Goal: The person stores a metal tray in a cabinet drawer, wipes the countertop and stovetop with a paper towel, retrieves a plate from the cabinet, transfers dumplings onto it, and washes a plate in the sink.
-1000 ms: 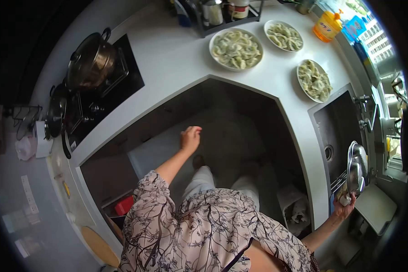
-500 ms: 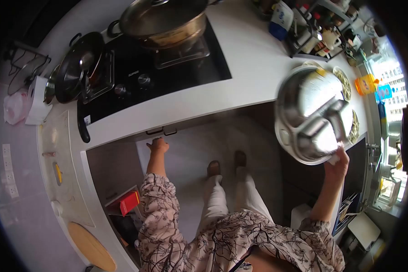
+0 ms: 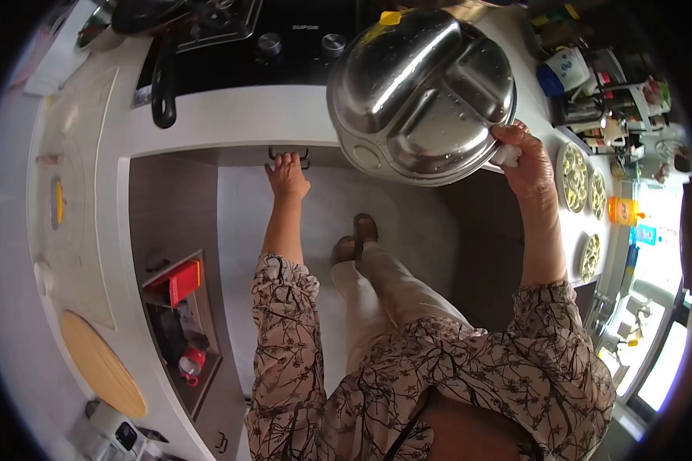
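We find the right hand (image 3: 534, 165) gripping a wet divided steel plate (image 3: 430, 100), white wad (image 3: 507, 156) at its rim, near the hob (image 3: 238, 67). The left hand (image 3: 288, 180) reaches a dark handle (image 3: 304, 150); whether hooked, we cannot tell. Pulling would call for a steady plate.

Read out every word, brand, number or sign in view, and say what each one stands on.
"SUPOR", its last letter soft, on the black stove.
Too small or blurred to read: the print on the orange bottle, blue packet, blue-and-white bag and red box.
No readable text on the divided metal tray.
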A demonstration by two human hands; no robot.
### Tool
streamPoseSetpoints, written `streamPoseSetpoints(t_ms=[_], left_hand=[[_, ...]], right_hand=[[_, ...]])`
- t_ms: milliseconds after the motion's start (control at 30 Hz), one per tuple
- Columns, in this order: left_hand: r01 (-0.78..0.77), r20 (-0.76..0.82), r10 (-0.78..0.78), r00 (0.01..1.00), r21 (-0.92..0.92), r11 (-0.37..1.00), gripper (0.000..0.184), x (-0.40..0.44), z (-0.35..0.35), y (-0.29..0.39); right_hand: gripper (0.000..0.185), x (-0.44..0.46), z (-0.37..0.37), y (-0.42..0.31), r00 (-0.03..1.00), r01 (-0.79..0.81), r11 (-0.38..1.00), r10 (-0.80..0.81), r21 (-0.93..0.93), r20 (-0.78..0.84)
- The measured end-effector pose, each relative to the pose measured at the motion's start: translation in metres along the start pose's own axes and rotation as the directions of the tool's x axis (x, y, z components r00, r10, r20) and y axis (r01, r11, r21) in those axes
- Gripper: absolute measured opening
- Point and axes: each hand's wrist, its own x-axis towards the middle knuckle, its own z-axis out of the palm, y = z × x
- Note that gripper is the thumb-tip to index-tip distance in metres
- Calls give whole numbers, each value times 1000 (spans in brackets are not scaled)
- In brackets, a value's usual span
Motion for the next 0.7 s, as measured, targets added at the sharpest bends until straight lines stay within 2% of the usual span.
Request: streamPoseSetpoints(t_ms=[133, 233, 267, 300, 333, 367, 400, 433, 467, 500, 567, 600, 667, 700], left_hand=[[23, -20, -25, 999, -67, 998, 48, -13, 4, 3], [29, -62, -35, 997, -87, 996, 52, -13, 41, -1], [26, -64, -37, 997, -174, 984, 52, -14, 48, -4], [18, -54, -38, 998, -341, 940, 52, -21, 48, -4], [11, -41, -38, 998, -525, 851, 51, -29, 48, -6], [19, -14, -42, 999, -719, 695, 51, -39, 47, -5], [58, 43, -43, 998, -887, 459, 51, -53, 46, -8], [115, 109, -40, 993, -980, 166, 51, -70, 48, -11], [165, 171, -35, 985, -979, -118, 52, -87, 50, -13], [178, 198, -49, 979, -945, -275, 52, -103, 52, -14], [136, 217, -105, 971, -853, -504, 53, -134, 55, -20], [92, 212, -145, 966, -814, -573, 54, -148, 54, -24], [-5, 174, -238, 956, -797, -604, 56, -179, 42, -45], [-34, 157, -272, 949, -810, -586, 57, -193, 23, -57]], right_hand=[[21, 25, 3, 21, 997, -79, 996, 79, -48, 3], [23, 30, 26, 20, 967, -215, 972, 225, -90, 118], [25, 33, 25, 27, 947, -265, 960, 276, -87, 166], [24, 34, 31, 28, 928, -306, 947, 319, -95, 191], [23, 33, 40, 31, 907, -349, 931, 363, -103, 214], [21, 33, 49, 35, 891, -390, 913, 406, -117, 203], [19, 32, 60, 39, 874, -426, 895, 445, -131, 196], [16, 35, 56, 47, 832, -468, 871, 492, -151, 258], [15, 30, 61, 59, 823, -471, 868, 497, -158, 274], [15, 29, 62, 67, 806, -482, 865, 501, -141, 317], [16, 31, 64, 84, 762, -522, 842, 533, -140, 367], [15, 33, 67, 90, 743, -535, 831, 549, -153, 383], [15, 37, 75, 104, 704, -568, 806, 580, -167, 410], [31, 41, 72, 118, 653, -554, 794, 601, -252, 460]])
